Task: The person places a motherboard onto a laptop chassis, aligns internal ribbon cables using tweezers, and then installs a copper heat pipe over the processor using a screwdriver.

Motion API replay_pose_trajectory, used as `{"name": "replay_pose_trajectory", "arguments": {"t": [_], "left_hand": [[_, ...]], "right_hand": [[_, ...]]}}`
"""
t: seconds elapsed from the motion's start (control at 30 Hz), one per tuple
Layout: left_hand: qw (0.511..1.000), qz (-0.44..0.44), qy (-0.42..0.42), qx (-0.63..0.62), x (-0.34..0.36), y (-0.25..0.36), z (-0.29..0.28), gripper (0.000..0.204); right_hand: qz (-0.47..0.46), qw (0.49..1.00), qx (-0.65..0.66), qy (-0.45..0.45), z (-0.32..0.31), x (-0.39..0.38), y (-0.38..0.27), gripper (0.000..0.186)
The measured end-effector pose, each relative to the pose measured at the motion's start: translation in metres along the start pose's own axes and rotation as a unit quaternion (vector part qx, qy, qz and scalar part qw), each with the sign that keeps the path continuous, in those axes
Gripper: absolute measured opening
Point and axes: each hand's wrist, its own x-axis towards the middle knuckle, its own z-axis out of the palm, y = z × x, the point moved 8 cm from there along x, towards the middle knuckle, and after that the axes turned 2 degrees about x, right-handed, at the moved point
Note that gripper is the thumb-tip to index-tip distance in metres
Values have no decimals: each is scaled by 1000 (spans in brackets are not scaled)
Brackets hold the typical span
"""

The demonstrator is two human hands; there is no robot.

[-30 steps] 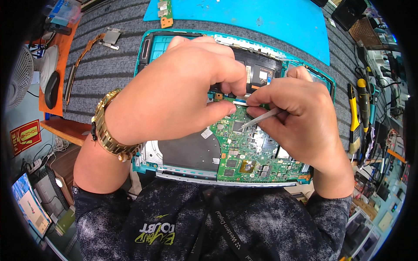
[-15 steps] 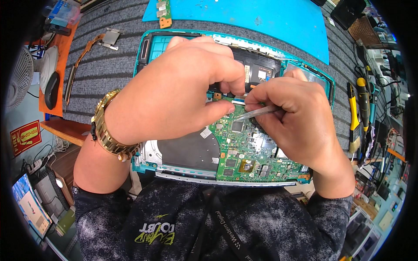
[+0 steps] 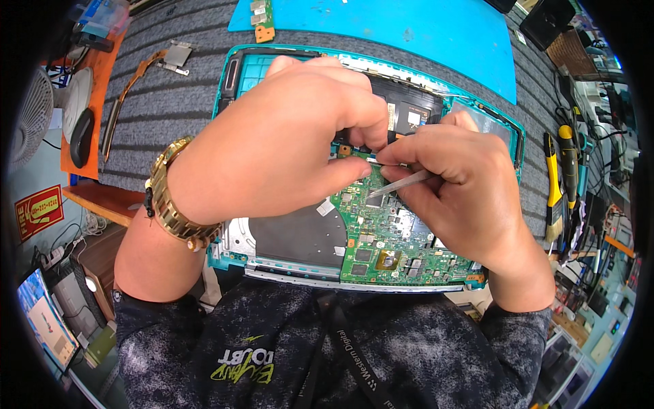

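Note:
A teal laptop shell (image 3: 242, 68) lies opened before me, showing a green circuit board (image 3: 368, 262) and a dark grey panel (image 3: 293, 238). My left hand (image 3: 286, 129) curls over its upper middle, thumb tip at the board's upper edge; whatever its fingers grip is hidden. My right hand (image 3: 463, 187) is closed on slim metal tweezers (image 3: 409, 180), their tip over a black chip (image 3: 375, 200). Its index finger and thumb reach to a white connector strip (image 3: 373, 159) at the board's top, close to my left fingers.
Beyond the shell is a blue mat (image 3: 381, 27) with a small board (image 3: 262, 20). A copper heat pipe (image 3: 146, 61) lies left on the grey ribbed mat (image 3: 163, 102). A brush (image 3: 553, 191) and yellow-black tool (image 3: 567, 150) lie right. A fan (image 3: 34, 116) stands far left.
The tweezers' tip rose slightly toward the connector, then dropped back over the chip. Both hands have shifted only a little, the right index finger moving slightly left.

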Motion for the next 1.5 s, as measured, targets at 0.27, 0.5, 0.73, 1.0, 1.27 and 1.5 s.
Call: {"name": "replay_pose_trajectory", "arguments": {"t": [0.27, 0.5, 0.73, 1.0, 1.27, 1.5], "left_hand": [[1000, -2, 5, 5, 0, 1, -1, 28], [1000, 1, 0, 12, 0, 1, -1, 28], [1000, 5, -1, 9, 0, 2, 0, 27], [1000, 4, -1, 21, -2, 2, -1, 31], [1000, 20, 4, 12, -2, 3, -1, 30], [1000, 19, 2, 16, -1, 4, -1, 29]], "right_hand": [[28, 999, 13, -34, 3, 1, 2, 30], [17, 999, 29, -11, 1, 2, 2, 28], [39, 999, 10, -15, -10, 3, 6, 20], [52, 998, 25, -13, -9, 3, 12, 19], [69, 997, 45, -12, -4, 4, 16, 23], [68, 997, 33, -21, -3, 4, 15, 28]]}}
